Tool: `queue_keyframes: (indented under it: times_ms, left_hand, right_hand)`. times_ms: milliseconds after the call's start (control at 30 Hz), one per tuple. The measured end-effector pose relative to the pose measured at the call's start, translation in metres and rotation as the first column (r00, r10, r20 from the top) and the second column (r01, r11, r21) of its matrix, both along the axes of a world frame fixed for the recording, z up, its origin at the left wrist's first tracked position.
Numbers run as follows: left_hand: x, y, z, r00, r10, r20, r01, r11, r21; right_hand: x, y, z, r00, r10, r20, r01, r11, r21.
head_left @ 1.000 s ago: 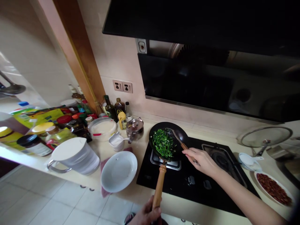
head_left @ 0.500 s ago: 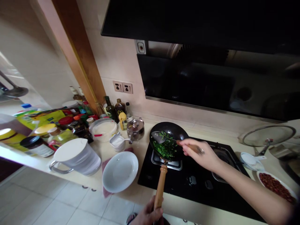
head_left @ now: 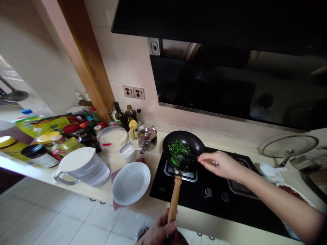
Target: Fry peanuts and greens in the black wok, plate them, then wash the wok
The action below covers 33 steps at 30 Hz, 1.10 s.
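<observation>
A black wok (head_left: 195, 144) rests on the left burner, and chopped green vegetables (head_left: 176, 149) lie inside it. My left hand (head_left: 162, 227) is closed around the wok's wooden handle (head_left: 175, 199), which points toward me. From the right, my right hand (head_left: 216, 164) reaches over the cooktop and grips the wooden handle of a wok spatula (head_left: 211, 162). The spatula's dark head is down among the greens and hard to make out against the wok.
Left of the black gas cooktop (head_left: 184, 194) are an oval white plate (head_left: 131, 183) on a cloth, a pitcher (head_left: 84, 166), a lidded glass pot (head_left: 147, 137) and several bottles and jars. On the right are a glass lid (head_left: 291, 146) and a dish of reddish-brown food (head_left: 291, 190). A range hood (head_left: 217, 85) overhangs the back.
The spatula's head has gone from above the greens down into them, turning over, and the greens have shifted. My right hand has moved slightly right. My left hand stays on the wok handle.
</observation>
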<state>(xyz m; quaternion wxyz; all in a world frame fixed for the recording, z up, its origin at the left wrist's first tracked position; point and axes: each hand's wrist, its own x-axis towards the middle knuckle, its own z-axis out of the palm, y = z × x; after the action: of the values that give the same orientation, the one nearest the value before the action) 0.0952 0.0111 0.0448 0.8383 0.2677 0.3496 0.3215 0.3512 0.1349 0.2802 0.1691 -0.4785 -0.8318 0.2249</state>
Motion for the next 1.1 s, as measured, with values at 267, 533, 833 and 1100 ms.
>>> queue_keyframes:
  times_ms: [267,533,833,1100]
  left_hand:
    - [-0.030,0.002,-0.034,0.920,0.368,-0.134,-0.388,0.903,-0.184]
    - [-0.125,0.023,-0.089,0.517,0.814,-0.266,-0.834,0.549,0.059]
    - [-0.121,0.038,-0.069,0.485,0.806,-0.339,-0.830,0.546,0.112]
    - [-0.116,0.009,-0.026,0.423,0.818,-0.390,-0.841,0.514,0.167]
  right_hand:
    - [0.035,0.050,-0.009,0.722,-0.658,-0.215,0.598,0.750,-0.283]
    - [0.018,0.048,-0.041,0.874,-0.428,-0.232,0.413,0.904,-0.110]
    - [0.030,0.017,-0.090,0.991,0.136,-0.019,-0.136,0.991,0.000]
    - [0.065,-0.009,-0.174,0.943,-0.287,-0.171,0.291,0.957,0.000]
